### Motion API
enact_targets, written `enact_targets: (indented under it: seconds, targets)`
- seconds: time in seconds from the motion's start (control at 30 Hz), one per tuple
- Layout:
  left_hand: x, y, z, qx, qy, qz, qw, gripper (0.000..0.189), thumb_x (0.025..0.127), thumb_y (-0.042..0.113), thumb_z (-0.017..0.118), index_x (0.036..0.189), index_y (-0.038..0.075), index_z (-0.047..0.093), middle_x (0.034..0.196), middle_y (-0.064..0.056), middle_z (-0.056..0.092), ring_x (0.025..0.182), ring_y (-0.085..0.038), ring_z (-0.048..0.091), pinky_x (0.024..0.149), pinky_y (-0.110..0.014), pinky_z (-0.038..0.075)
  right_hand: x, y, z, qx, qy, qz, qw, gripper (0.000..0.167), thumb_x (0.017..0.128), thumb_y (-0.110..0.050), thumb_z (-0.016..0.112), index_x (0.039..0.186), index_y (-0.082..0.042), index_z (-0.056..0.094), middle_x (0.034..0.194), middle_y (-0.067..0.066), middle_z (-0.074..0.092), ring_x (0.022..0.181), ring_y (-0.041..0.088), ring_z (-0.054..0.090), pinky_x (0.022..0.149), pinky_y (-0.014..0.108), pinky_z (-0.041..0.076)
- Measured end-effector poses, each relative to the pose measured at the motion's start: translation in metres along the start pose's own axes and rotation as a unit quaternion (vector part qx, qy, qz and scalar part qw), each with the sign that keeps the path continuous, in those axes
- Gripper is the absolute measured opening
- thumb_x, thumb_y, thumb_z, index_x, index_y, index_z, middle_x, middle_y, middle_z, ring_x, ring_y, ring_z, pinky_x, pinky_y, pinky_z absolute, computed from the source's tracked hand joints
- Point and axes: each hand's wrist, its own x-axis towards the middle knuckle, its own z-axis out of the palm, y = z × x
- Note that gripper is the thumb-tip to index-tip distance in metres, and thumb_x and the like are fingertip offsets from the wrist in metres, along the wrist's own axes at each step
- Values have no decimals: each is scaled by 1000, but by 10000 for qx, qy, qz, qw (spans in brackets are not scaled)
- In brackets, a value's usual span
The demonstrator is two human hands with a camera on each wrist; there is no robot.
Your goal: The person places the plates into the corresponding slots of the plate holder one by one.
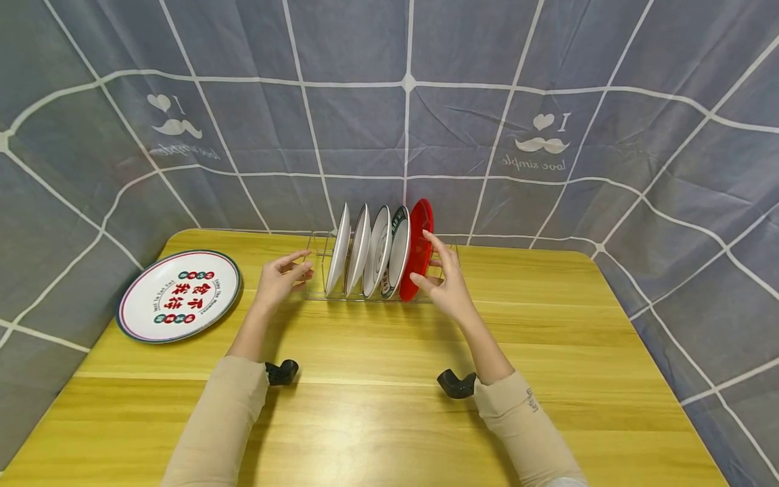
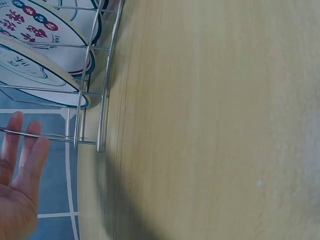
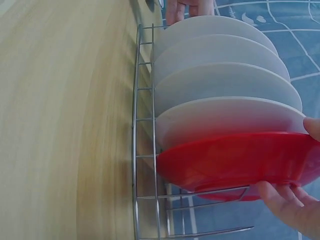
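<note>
A wire dish rack point(image 1: 316, 297) stands near the back of the table. Several white plates point(image 1: 379, 251) lean upright in it in a row, with a red plate point(image 1: 420, 250) at the right end. My left hand point(image 1: 280, 277) is at the rack's left end; in the left wrist view its thumb and fingers point(image 2: 32, 130) lie on either side of an end wire. At the other end, my right hand point(image 1: 447, 277) holds the red plate by its near side, fingers spread. The right wrist view shows fingertips point(image 3: 272, 195) against the plate's back.
A large white plate point(image 1: 179, 294) with red and green lettering lies flat on the wooden table point(image 1: 365, 419), left of the rack. Behind the table hangs a grey cloth point(image 1: 359, 128) with white lines. Black wrist mounts point(image 1: 282, 373) stick inward from both sleeves.
</note>
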Motion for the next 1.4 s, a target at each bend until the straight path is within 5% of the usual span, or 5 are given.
enact_targets:
  seconds: [0.23, 0.4, 0.6, 0.9, 1.4]
  targets:
    - [-9, -5, -10, 137, -74, 346, 9993, 52, 91, 17, 58, 137, 2, 40, 88, 14, 62, 84, -3, 61, 84, -36, 49, -9, -11, 6, -258, 733, -717, 9944, 69, 81, -1, 66, 140, -6, 31, 132, 23, 35, 110, 42, 43, 91, 55, 38]
    - [-26, 1, -30, 34, 343, 610, 9975, 52, 90, 15, 59, 137, 2, 40, 91, 16, 61, 84, 1, 61, 76, -20, 51, -8, 1, 20, -309, 1791, -2223, 9579, 55, 76, 7, 65, 127, 2, 45, 122, 19, 45, 107, 35, 46, 92, 39, 42]
    - [-45, -4, -66, -213, 1003, 712, 9922, 42, 87, 14, 63, 127, 7, 53, 93, 14, 63, 84, -1, 62, 73, -15, 50, -13, -4, 46, 157, 1465, -3138, 9380, 44, 75, 13, 62, 117, 12, 47, 113, 24, 49, 102, 29, 50, 88, 37, 47]
    - [-39, -79, -156, -944, 1752, 696, 9775, 55, 77, 12, 74, 128, 8, 52, 99, 4, 66, 77, -4, 65, 60, -17, 52, -25, -33, 89, 938, -49, -2304, 9685, 48, 77, 17, 59, 122, 14, 41, 113, 28, 50, 103, 39, 51, 88, 48, 45]
    - [-93, -82, -213, -2119, 2861, -31, 9345, 65, 67, 3, 80, 126, 12, 54, 95, 6, 64, 71, -4, 63, 58, -16, 51, -17, -33, 149, 1902, -1971, -321, 9612, 58, 90, 2, 52, 141, 0, 24, 131, 27, 40, 119, 42, 41, 100, 41, 38]
